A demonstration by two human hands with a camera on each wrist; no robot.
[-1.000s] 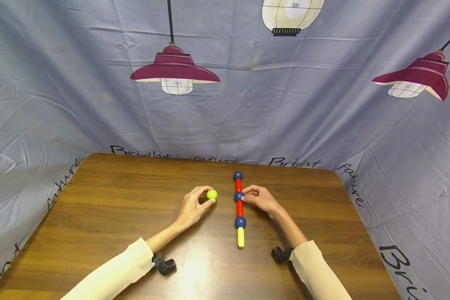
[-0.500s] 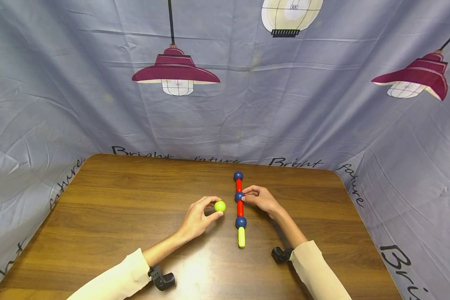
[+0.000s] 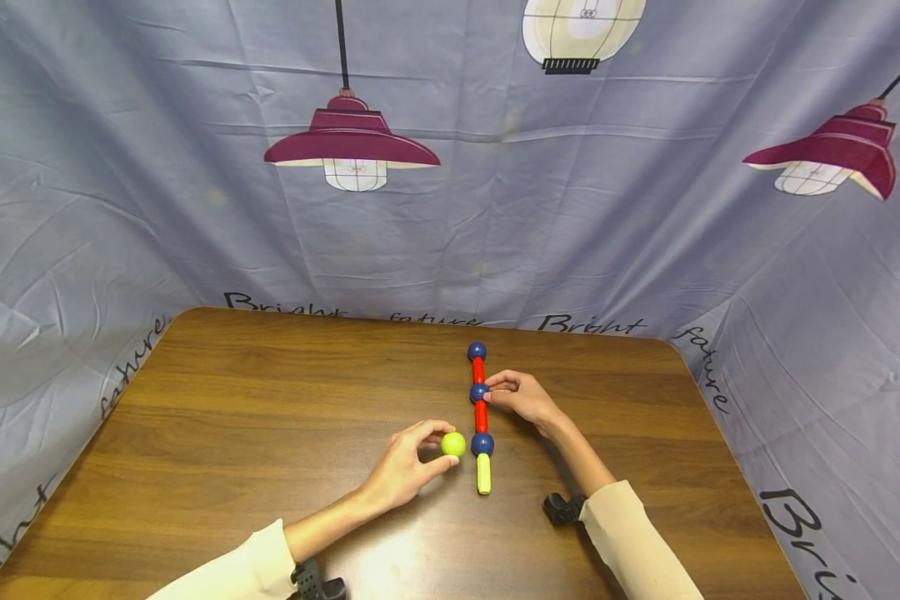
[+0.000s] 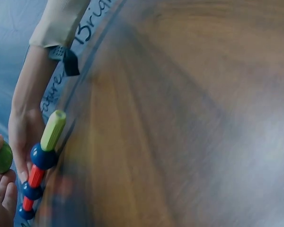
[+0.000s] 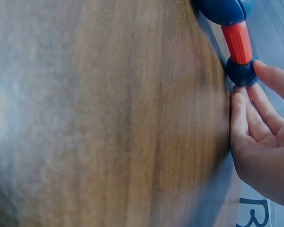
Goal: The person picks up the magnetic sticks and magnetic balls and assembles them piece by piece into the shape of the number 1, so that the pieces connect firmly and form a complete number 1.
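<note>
My left hand (image 3: pixel 405 471) pinches a yellow-green ball (image 3: pixel 453 444) between thumb and fingers, just left of a straight chain of balls and rods. That chain has a blue ball (image 3: pixel 477 351) at its far end, a red rod (image 3: pixel 478 370), a middle blue ball (image 3: pixel 478 392), a second red rod (image 3: pixel 481 417), a near blue ball (image 3: pixel 482 444) and a yellow-green rod (image 3: pixel 483 475) at the near end. From the right side, my right hand (image 3: pixel 523 398) pinches the middle blue ball. In the right wrist view, thumb and fingertips sit on that blue ball (image 5: pixel 241 72).
The chain lies on a brown wooden table (image 3: pixel 255 400). Grey-blue fabric (image 3: pixel 450 242) printed with lamps and lettering hangs behind and along both sides. Black wrist cameras sit on the left cuff (image 3: pixel 318 581) and the right cuff (image 3: pixel 562 508).
My left hand has carried the yellow-green ball toward me and to the right, from beside the middle blue ball to beside the near one. The right hand and the chain have stayed put.
</note>
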